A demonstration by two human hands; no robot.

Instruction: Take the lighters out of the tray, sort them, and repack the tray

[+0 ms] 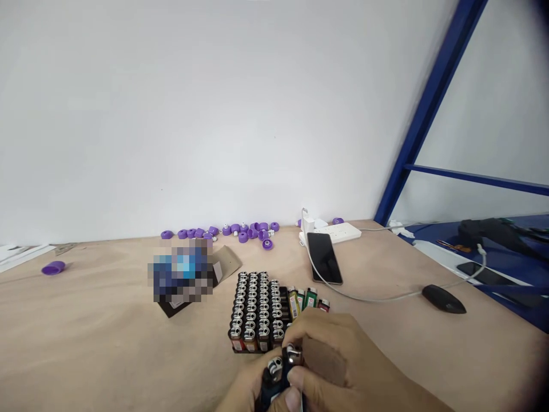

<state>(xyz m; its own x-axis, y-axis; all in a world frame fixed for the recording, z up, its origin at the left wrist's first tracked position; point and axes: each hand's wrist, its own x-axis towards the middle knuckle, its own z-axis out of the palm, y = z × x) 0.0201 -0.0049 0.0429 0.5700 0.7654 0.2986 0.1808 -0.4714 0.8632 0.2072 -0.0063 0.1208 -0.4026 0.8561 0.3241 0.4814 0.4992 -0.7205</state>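
At the bottom centre my two hands meet. My left hand (244,384) is closed around a dark lighter (269,380), its metal top facing up. The thumb and fingers of my right hand (343,357) pinch a second dark lighter (293,356) by its upper part, right beside the first. Just beyond my hands stands a tray of lighters (253,309), packed upright in rows with their metal tops up. Loose lighters in yellow, green and red (311,297) lie at the tray's right side, partly hidden by my right hand.
Behind the tray lie an open box (171,309), partly blurred, and several purple caps (242,237) along the wall. A phone (325,257), a white power strip (341,233), a cable (369,298) and a black mouse (444,298) are on the right. One purple cap (53,268) lies far left.
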